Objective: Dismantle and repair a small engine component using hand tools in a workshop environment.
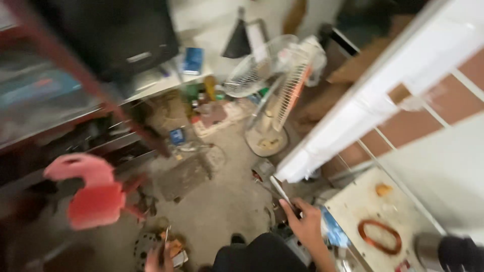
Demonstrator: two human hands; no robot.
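The frame is blurred by motion. My right hand [304, 222] is low at centre right, closed on a thin metal tool [279, 188] that points up and left toward a small grey part on the floor. My left hand [157, 256] sits at the bottom edge, gripping a thin rod-like tool [164, 241] above a round dark metal part [145, 243] on the concrete floor. My dark-clad knee lies between the two hands.
A red plastic chair [91, 189] stands at left by a metal shelf rack [75, 116]. A white standing fan [272, 85] is at centre back among bottles and clutter. A white board [363, 201] with a copper wire coil [379, 235] lies at right, below a white frame.
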